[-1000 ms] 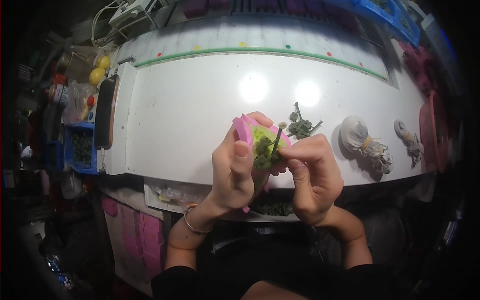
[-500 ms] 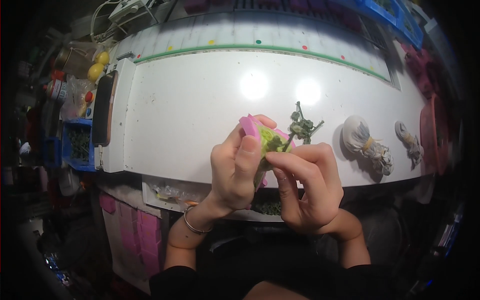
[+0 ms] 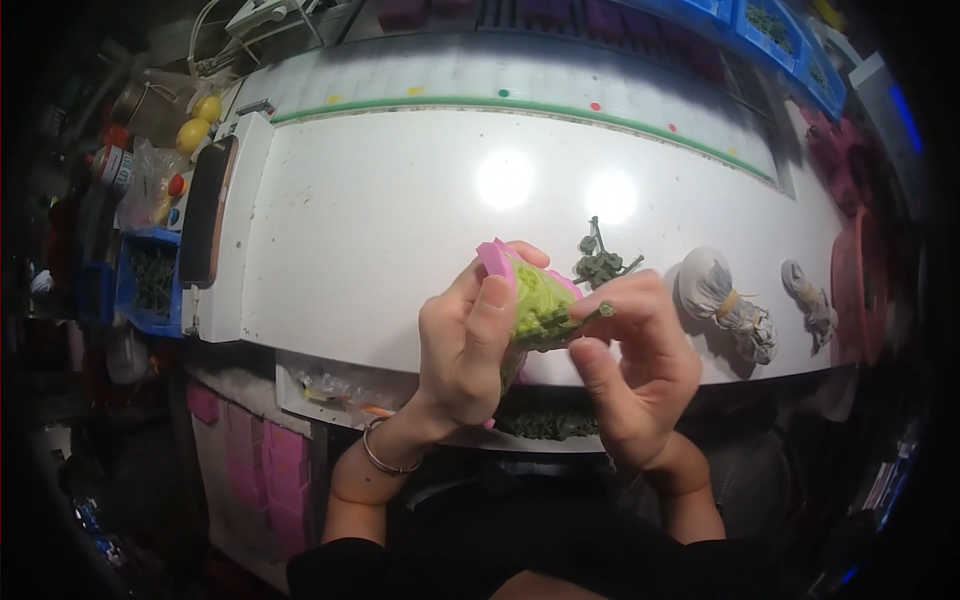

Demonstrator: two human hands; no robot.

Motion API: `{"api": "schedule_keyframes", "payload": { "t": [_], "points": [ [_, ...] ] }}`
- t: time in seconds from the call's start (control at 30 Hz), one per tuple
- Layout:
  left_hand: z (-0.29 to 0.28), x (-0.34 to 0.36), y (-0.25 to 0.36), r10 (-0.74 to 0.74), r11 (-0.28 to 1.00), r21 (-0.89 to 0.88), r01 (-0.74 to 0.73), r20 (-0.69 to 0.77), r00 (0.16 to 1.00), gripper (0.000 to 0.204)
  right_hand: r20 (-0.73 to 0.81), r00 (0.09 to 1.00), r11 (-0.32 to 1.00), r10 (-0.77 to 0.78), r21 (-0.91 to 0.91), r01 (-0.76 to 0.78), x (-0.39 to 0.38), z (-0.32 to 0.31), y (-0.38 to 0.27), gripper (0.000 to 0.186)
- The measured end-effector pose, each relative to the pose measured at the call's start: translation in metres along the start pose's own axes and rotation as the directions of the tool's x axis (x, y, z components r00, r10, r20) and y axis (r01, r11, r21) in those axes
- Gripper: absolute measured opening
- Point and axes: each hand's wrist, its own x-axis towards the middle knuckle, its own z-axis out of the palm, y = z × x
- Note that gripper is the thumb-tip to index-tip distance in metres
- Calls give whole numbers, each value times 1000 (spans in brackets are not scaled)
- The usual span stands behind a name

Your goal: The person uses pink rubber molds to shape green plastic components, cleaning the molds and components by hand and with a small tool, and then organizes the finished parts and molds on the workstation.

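Observation:
My left hand (image 3: 470,335) is wrapped round a soft pink mould-like piece (image 3: 497,260), its thumb across the near side. Light green material (image 3: 540,295) fills the face of the pink piece. A darker green stem (image 3: 590,317) lies along its lower edge, pointing right. My right hand (image 3: 645,370) is close beside it, forefinger and thumb apart around the stem's end; the forefinger seems to touch the pink edge. A dark green sprig (image 3: 600,262) with knobbly clusters lies on the white table (image 3: 400,210) just beyond my right hand.
Right on the table are a white cloth-wrapped bundle (image 3: 725,300) and a smaller tied one (image 3: 808,300). A phone (image 3: 210,212) and a blue bin (image 3: 150,285) sit at left. Below the table edge, an open drawer (image 3: 330,395) holds dark green pieces (image 3: 545,425). Blue crates (image 3: 780,40) stand far right.
My right forefinger and thumb have moved apart and slightly right. The green stem now points right along the lower edge. The left hand keeps its grip on the pink piece.

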Motion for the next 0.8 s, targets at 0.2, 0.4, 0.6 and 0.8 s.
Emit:
{"api": "schedule_keyframes", "payload": {
  "t": [0.2,0.4,0.6,0.8],
  "points": [
    [1,1,4,-70,996,53,71,-22,997,44,2,984,940,180,293,-172,4,-5,-4,8],
    [-6,1,0,-120,993,-12,120,-34,992,50,35,926,927,376,-11,-376,17,-35,19,9],
    [-3,11,-2,-139,990,21,141,-81,987,55,50,998,516,-35,-854,61,11,-79,13,45],
    [8,16,0,-141,981,-134,139,-7,990,42,161,936,357,312,-933,42,-3,-121,12,68]
  ]
}}
